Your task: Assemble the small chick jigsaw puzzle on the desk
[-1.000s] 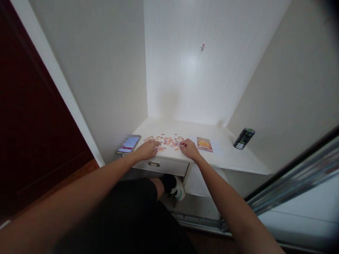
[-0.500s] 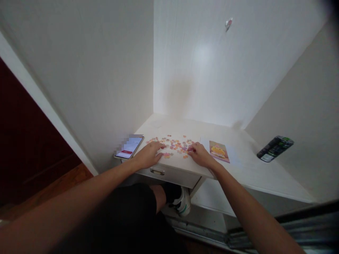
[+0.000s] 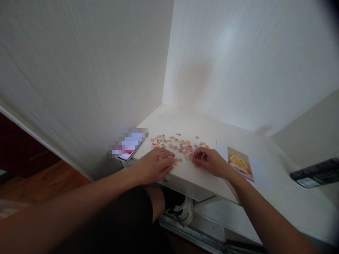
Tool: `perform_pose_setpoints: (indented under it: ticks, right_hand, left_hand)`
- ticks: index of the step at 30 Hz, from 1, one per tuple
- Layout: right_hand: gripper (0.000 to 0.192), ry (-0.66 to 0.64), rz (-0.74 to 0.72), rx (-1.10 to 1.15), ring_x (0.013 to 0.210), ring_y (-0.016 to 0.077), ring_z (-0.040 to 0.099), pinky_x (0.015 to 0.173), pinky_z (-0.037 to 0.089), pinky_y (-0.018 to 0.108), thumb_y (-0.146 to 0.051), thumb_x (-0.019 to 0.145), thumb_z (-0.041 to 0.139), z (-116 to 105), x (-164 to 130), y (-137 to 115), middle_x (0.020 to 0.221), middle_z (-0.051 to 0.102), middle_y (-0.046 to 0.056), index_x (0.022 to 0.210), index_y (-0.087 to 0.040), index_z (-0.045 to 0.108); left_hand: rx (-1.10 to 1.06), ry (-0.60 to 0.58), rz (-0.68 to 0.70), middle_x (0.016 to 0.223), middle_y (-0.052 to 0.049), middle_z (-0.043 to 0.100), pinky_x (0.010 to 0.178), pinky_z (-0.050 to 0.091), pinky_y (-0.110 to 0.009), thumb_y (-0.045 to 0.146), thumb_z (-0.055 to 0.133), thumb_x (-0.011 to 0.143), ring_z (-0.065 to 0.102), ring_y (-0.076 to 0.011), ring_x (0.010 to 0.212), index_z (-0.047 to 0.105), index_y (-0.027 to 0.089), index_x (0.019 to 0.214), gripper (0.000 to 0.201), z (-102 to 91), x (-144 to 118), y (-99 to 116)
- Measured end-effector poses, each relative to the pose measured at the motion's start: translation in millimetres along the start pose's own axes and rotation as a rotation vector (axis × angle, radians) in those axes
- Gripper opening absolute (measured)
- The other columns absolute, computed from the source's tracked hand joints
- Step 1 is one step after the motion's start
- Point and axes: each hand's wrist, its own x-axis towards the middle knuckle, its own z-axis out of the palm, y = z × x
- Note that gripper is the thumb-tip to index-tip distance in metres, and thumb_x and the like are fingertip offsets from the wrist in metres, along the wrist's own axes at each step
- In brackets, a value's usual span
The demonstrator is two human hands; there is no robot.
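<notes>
White alcove with a white table tucked in the corner. Loose puzzle pieces sit scattered near its front edge. Left hand lies flat, fingers spread on the nearest pieces, gripping nothing. Right hand is curled, fingertips pinching what looks like one piece. Picture card just right, phone left, dark can far right.

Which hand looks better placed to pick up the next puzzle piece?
Probably the right hand: its fingertips are curled among the puzzle pieces on the desk, while the left hand lies flatter at the pile's near edge.
</notes>
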Motion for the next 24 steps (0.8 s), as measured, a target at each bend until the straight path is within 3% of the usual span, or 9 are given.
perform_pose_setpoints:
  ticks: [5, 8, 13, 20, 24]
  right_hand:
    - [0.013, -0.195, -0.105, 0.177, 0.062, 0.0117, 0.051, 0.057, 0.040, 0.024, -0.031, 0.085, 0.062, 2, 26, -19, 0.073, 0.061, 0.000, 0.088, -0.018, 0.062]
    - [0.010, -0.284, -0.109, 0.130, 0.056, 0.0105, 0.051, 0.054, 0.037, 0.023, -0.028, 0.085, 0.060, 8, 39, -29, 0.065, 0.060, -0.002, 0.084, -0.018, 0.063]
    - [0.009, -0.197, -0.148, -0.051, 0.060, 0.0111, 0.054, 0.058, 0.038, 0.024, -0.022, 0.084, 0.060, 14, 41, -37, 0.068, 0.064, 0.000, 0.083, -0.018, 0.067]
    - [0.012, -0.090, -0.257, -0.176, 0.069, 0.0127, 0.053, 0.068, 0.039, 0.027, -0.023, 0.090, 0.059, 21, 30, -39, 0.076, 0.064, 0.002, 0.085, -0.017, 0.068]
    - [0.017, -0.105, -0.331, -0.175, 0.076, 0.0131, 0.055, 0.072, 0.041, 0.027, -0.028, 0.093, 0.057, 22, 26, -36, 0.086, 0.064, 0.004, 0.091, -0.017, 0.069]
  left_hand:
    - [0.041, -0.056, 0.002, 0.124, -0.012, 0.064, 0.103, 0.042, -0.045, 0.027, 0.045, 0.100, 0.057, -0.0248, 0.115, 0.062, 0.016, 0.122, 0.030, 1.0, 0, 0]
    - [0.060, -0.068, -0.013, 0.124, -0.013, 0.063, 0.102, 0.043, -0.045, 0.030, 0.047, 0.099, 0.057, -0.0258, 0.114, 0.061, 0.015, 0.123, 0.031, -0.5, 1, 0]
    - [0.063, -0.089, -0.027, 0.122, -0.012, 0.063, 0.099, 0.044, -0.045, 0.029, 0.049, 0.097, 0.057, -0.0262, 0.112, 0.061, 0.014, 0.122, 0.031, -1.1, 3, 0]
    - [0.045, -0.028, -0.029, 0.116, -0.013, 0.064, 0.097, 0.045, -0.044, 0.026, 0.051, 0.096, 0.058, -0.0256, 0.108, 0.063, 0.014, 0.116, 0.027, 5.2, 5, -4]
    - [0.042, -0.020, -0.027, 0.116, -0.013, 0.064, 0.096, 0.046, -0.045, 0.026, 0.050, 0.096, 0.059, -0.0257, 0.108, 0.063, 0.013, 0.116, 0.027, 6.9, 5, -5]
